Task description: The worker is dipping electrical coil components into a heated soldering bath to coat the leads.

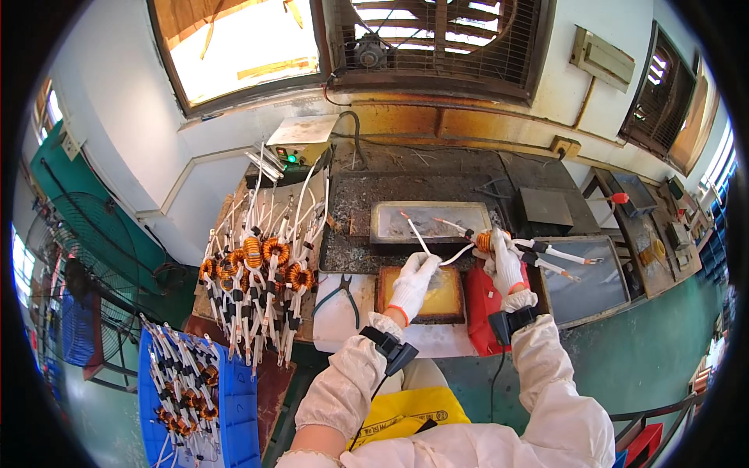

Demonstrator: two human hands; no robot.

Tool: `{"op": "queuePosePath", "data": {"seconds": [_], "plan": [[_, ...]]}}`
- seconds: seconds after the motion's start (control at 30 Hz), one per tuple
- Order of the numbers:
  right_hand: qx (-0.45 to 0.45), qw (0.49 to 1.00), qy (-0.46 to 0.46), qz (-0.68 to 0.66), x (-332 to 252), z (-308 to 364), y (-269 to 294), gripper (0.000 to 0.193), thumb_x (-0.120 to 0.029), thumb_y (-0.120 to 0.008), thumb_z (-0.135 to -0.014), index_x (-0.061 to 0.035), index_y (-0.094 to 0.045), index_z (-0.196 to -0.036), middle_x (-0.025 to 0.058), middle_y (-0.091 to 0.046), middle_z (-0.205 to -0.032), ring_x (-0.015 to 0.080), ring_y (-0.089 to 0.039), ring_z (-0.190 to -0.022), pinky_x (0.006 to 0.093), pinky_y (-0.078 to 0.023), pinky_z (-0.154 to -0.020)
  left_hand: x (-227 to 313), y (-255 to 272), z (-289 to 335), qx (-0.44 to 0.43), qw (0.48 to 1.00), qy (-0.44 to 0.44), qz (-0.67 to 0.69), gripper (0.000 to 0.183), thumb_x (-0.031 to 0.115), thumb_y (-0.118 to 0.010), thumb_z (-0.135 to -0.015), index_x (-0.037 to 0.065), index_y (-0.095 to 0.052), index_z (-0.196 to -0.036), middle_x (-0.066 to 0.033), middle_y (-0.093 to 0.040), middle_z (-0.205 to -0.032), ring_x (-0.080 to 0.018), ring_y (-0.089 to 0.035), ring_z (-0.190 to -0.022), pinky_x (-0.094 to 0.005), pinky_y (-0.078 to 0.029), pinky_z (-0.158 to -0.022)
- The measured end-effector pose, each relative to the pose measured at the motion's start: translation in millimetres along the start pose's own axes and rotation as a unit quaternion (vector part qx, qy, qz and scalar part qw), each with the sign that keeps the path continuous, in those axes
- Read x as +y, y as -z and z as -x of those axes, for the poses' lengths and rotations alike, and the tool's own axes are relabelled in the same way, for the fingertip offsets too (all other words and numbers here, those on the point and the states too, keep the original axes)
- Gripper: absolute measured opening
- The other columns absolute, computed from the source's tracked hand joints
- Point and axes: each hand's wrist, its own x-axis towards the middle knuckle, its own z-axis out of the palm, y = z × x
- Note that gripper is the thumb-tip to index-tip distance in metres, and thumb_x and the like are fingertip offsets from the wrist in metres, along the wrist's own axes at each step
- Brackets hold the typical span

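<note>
Two gloved hands, both grips clamped: left hand [412,285] pinches a white lead [417,234], right hand [502,265] holds the copper-wound coil [484,242] that the lead runs to. Coil sits by the front right corner of the metal pot [429,205]; height above it, can't tell. Lead tips point over the pot, which holds a greyish surface. More coil leads stick out right, over a framed grey plate [581,285].

Near the left hand: square pan [441,318], yellow filling, dark rim. Red container [482,312] just right of it, contents hidden. Pliers [345,299] left on white paper [331,331], handles toward the table's [312,214] front edge. Pliers and paper fill the gap between left hand and the coil pile [257,273], whose leads hang past the edge. Blue bin [242,413], lower left, full of similar coils, leads poking above its rim. Green floor [624,335] beyond the right front edge.
</note>
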Motion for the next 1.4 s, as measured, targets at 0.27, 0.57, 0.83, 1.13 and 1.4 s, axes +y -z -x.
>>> {"op": "queuePosePath", "data": {"seconds": [0.27,0.57,0.83,1.13,1.4], "plan": [[0.029,0.992,0.023,0.118,8,-2,2,0.042,-0.052,-0.053,-0.085,-0.0112,-0.058,-0.093,0.007,-0.056,-0.052,0.0079,-0.034,-0.031,0.0233,-0.025,-0.031,4,12,-9,0.024,0.992,0.043,0.12,0.019,0.022,-0.058,-0.087,0.007,-0.057,-0.098,-0.0021,-0.058,-0.083,-0.0116,-0.055,-0.071,-0.0275,-0.049,-0.064],[0.042,0.938,0.008,0.345,4,-2,-7,0.04,-0.05,-0.049,-0.087,-0.0122,-0.061,-0.083,-0.0026,-0.041,-0.042,0.0075,-0.032,-0.029,0.0233,-0.022,-0.03,-2,28,-15,0.029,0.965,0.089,0.247,0.014,0.018,-0.059,-0.086,0.009,-0.058,-0.096,-0.0027,-0.057,-0.082,-0.0158,-0.056,-0.073,-0.0331,-0.049,-0.069],[0.008,0.93,0.122,0.347,0,3,-18,0.034,-0.041,-0.054,-0.086,-0.0091,-0.061,-0.08,0.0024,-0.053,-0.051,0.0098,-0.041,-0.031,0.0255,-0.032,-0.031,-8,33,-20,0.04,0.95,0.105,0.292,0.01,0.016,-0.059,-0.086,0.009,-0.059,-0.093,-0.0045,-0.058,-0.079,-0.0174,-0.057,-0.073,-0.0344,-0.05,-0.07],[0.027,0.903,0.143,0.404,-10,14,-30,0.033,-0.037,-0.056,-0.085,-0.0073,-0.061,-0.074,0.0008,-0.05,-0.05,0.0099,-0.042,-0.033,0.0265,-0.033,-0.033,-18,40,-26,0.049,0.927,0.127,0.349,0.009,0.016,-0.059,-0.086,0.007,-0.059,-0.089,-0.0064,-0.059,-0.077,-0.0196,-0.058,-0.071,-0.0347,-0.051,-0.068],[0.012,0.903,0.147,0.403,3,2,-23,0.033,-0.037,-0.057,-0.084,-0.0056,-0.062,-0.075,0.0031,-0.054,-0.055,0.0122,-0.047,-0.042,0.0286,-0.037,-0.042,-26,42,-30,0.059,0.915,0.14,0.375,0.01,0.015,-0.062,-0.083,0.007,-0.057,-0.089,-0.0058,-0.058,-0.076,-0.0187,-0.058,-0.069,-0.0346,-0.053,-0.066]]}}
